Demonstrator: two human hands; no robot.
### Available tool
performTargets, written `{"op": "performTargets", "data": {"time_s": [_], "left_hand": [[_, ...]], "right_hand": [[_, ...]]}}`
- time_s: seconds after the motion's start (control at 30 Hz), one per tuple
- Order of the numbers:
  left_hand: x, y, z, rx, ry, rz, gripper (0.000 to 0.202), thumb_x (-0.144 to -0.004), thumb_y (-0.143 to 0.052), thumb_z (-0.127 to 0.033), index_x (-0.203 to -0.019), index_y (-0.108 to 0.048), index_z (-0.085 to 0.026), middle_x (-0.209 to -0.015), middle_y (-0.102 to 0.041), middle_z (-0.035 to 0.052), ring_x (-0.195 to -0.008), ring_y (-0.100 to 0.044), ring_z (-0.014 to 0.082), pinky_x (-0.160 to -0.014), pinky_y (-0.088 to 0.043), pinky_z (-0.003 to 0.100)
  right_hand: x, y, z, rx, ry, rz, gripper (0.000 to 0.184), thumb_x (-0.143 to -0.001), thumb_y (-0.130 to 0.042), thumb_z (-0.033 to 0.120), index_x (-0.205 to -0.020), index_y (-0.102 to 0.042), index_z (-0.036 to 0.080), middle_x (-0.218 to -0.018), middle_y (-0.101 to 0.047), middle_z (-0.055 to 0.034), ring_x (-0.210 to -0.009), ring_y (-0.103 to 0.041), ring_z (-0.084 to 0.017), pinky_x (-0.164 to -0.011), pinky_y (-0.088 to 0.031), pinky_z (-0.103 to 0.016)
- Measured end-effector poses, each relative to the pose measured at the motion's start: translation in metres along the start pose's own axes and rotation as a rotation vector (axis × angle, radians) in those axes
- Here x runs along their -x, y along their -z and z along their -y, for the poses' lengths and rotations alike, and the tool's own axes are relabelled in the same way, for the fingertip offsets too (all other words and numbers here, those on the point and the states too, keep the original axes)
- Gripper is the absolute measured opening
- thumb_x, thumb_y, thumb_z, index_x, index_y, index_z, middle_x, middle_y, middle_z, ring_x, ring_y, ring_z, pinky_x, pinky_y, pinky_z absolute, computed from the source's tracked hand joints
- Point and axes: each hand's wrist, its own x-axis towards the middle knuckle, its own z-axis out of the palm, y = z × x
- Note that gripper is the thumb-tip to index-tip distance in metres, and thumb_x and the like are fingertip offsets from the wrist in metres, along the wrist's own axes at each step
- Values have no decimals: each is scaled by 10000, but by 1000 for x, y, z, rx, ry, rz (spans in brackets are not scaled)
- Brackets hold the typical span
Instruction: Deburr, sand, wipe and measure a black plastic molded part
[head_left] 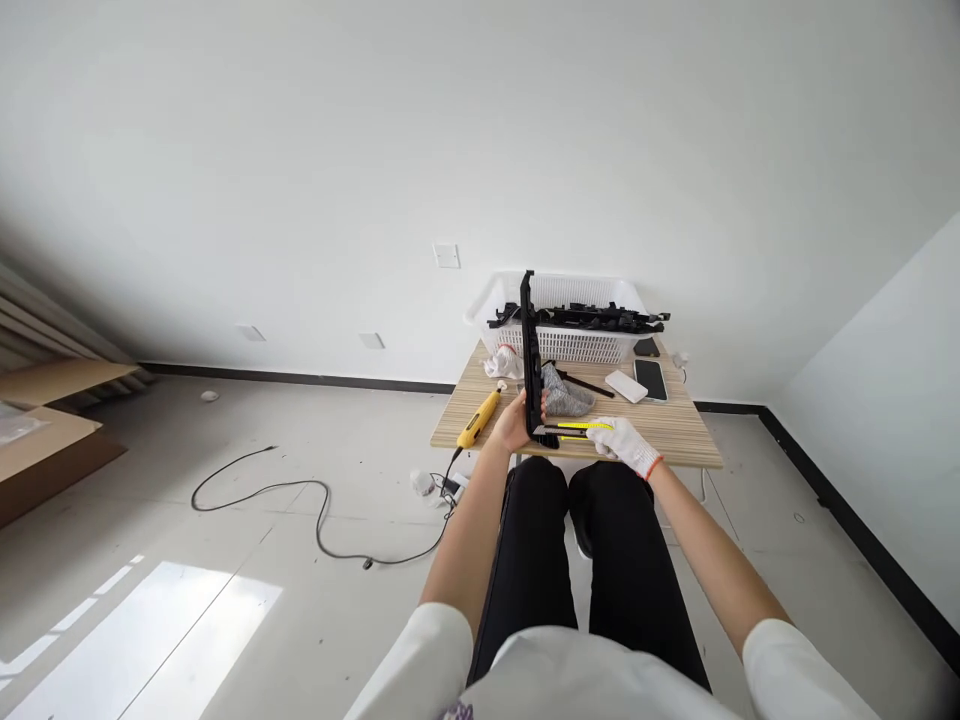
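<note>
My bare left hand (516, 422) grips a long black plastic part (530, 350) that stands upright on the wooden table (675, 435), near its front edge. My right hand (622, 443) wears a white glove and is closed on a yellow and black utility knife (574, 429), which lies level and points at the foot of the black part. A grey glove (564, 396) lies on the table just behind the part.
A white basket (559, 308) with several black parts stands at the back of the table. A yellow power tool (479, 419) lies at the left, a phone (650, 379) and a white box (625, 386) at the right. A black cable (300, 500) loops over the floor.
</note>
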Motion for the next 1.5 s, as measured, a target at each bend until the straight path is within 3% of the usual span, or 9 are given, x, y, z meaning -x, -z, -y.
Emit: {"op": "performTargets", "data": {"time_s": [0.23,0.4,0.53,0.67,0.77,0.9,1.03,1.13,1.5], "left_hand": [[1,7,4,10,-69,-14,330,-994,-520,-359,-1148,-665,-106,-849,-640,54,-663,-607,101,-546,-495,187],[3,8,5,8,-87,-49,328,-976,-556,-362,-1133,-680,-103,-880,-638,55,-680,-593,102,-554,-491,194],[6,8,5,-6,-113,-93,328,-957,-584,-371,-1124,-691,-109,-898,-651,60,-687,-591,107,-577,-500,200],[8,5,5,-22,-150,-130,302,-945,-599,-373,-1070,-701,-118,-883,-643,57,-676,-579,108,-546,-478,195],[8,2,8,-67,-179,-175,290,-939,-601,-388,-994,-700,-121,-842,-633,56,-611,-535,94,-503,-445,186],[9,-3,13,-164,-169,-246,334,-928,-601,-426,-987,-686,-109,-800,-618,61,-601,-516,95,-463,-399,173],[12,-6,16,-227,-123,-247,389,-903,-621,-470,-990,-679,-95,-742,-584,47,-578,-488,89,-436,-348,168],[14,-7,16,-300,-110,-218,417,-883,-639,-504,-959,-678,-96,-757,-588,51,-584,-480,88,-448,-343,177],[23,3,24,-538,-67,-176,455,-896,-586,-557,-946,-699,-120,-783,-624,59,-690,-538,140,-672,-455,251]], "right_hand": [[-1,1,-6,-35,-31,26,339,-634,-776,404,-750,-558,172,-459,-500,40,-392,-358,-70,-379,-250,-208],[-3,-2,-5,-171,-15,-229,343,-727,-680,491,-782,-516,195,-499,-490,51,-399,-323,-56,-377,-195,-195],[-9,-11,-5,-107,-77,-22,317,-694,-747,404,-820,-562,180,-482,-489,51,-398,-320,-57,-385,-205,-197],[-14,-18,-3,-230,6,-222,305,-746,-693,450,-758,-531,192,-471,-474,50,-384,-301,-57,-372,-191,-204],[-15,-21,0,-211,-37,-101,299,-730,-723,415,-747,-520,195,-465,-474,53,-382,-316,-57,-369,-207,-197],[-17,-21,4,-292,-27,-299,319,-783,-639,482,-711,-494,207,-433,-427,65,-343,-259,-50,-328,-154,-198],[-18,-19,4,-258,-64,-207,263,-719,-714,387,-830,-574,194,-448,-475,61,-347,-308,-55,-323,-195,-187],[-16,-16,3,-279,-26,-336,246,-764,-669,419,-820,-563,203,-459,-470,67,-329,-285,-54,-299,-182,-198],[-10,-16,5,-187,-79,-173,285,-679,-756,280,-908,-617,181,-499,-512,66,-371,-345,-52,-326,-245,-183]]}}
